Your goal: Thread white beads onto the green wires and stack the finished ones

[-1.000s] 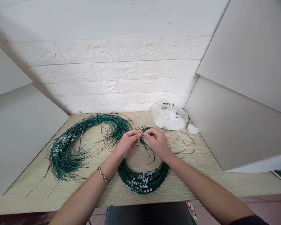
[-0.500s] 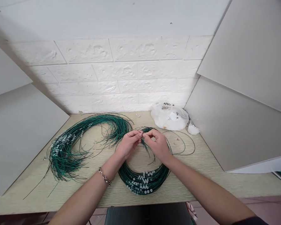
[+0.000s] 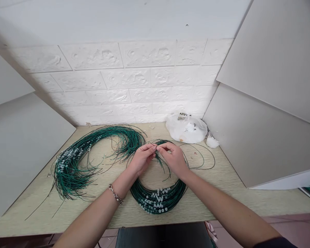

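Note:
A round coil of dark green wires (image 3: 157, 199) with small white beads along its front lies on the table. Over its back edge, my left hand (image 3: 144, 156) pinches with thumb and fingertips; a metal bracelet is on that wrist. My right hand (image 3: 172, 156) meets it fingertip to fingertip, also pinching. Thin wire strands come out around the fingertips, but what exactly lies between them is too small to make out. Left of my hands a loose curved bundle of green wires (image 3: 74, 162) with white beads rests on the table, its ends spread.
At the back right sit a white plastic bag (image 3: 187, 129) and a small white lump (image 3: 212, 140). Grey panels stand left (image 3: 28, 148) and right (image 3: 260, 137); a white brick-patterned wall (image 3: 139, 77) closes the back. Thin wire loops extend right of the coil.
My two hands stay at almost the same spot, with their fingertips slightly closer together. The whole view has shifted very slightly.

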The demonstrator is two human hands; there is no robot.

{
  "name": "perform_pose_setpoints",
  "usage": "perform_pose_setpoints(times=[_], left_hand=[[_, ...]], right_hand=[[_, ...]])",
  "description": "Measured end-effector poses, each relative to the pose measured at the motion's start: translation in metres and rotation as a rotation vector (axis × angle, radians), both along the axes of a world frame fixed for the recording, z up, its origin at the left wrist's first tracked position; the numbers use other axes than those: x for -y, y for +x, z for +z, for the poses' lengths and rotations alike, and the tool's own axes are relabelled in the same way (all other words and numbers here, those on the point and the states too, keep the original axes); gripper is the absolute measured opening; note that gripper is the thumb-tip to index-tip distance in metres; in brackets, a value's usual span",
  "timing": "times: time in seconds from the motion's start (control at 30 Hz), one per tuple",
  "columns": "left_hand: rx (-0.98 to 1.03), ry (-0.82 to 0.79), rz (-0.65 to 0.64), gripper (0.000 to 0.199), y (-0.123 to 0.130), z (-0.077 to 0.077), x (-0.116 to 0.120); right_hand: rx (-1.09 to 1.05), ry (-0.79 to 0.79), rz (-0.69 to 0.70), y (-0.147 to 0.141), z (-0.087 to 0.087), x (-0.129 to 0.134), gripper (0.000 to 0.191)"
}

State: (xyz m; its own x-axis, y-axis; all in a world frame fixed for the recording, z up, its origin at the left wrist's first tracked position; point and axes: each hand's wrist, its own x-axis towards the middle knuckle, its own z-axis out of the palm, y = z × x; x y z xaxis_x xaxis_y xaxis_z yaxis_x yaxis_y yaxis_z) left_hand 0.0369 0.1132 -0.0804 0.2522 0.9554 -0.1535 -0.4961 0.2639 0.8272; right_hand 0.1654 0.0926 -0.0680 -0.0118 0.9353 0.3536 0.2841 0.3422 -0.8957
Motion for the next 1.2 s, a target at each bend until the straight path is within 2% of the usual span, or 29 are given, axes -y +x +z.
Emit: perform_pose_setpoints(times=[0.27,0.57,0.83,0.97,1.2], left_hand=[[0.016,0.017,0.041,0.013,-0.003,-0.002,-0.002],[-0.086,0.062,-0.004,0.01,-0.002,-0.002,-0.002],[-0.134,0.076,-0.025,0.012,-0.004,0.001,-0.003],[-0.148,0.065,-0.004,0.014,-0.005,0.004,-0.003],[-0.289,0.159,0.037,0.016,-0.007,0.0,-0.004]], right_hand=[[-0.016,-0.044,0.014,-0.003,-0.001,-0.001,0.013],[-0.064,-0.124,0.054,-0.001,-0.003,-0.003,0.017],[-0.326,-0.339,0.256,-0.001,-0.013,-0.013,0.019],[-0.297,-0.347,0.249,-0.001,-0.018,-0.016,0.022],[-0.218,-0.335,0.229,0.001,-0.012,-0.013,0.03]])
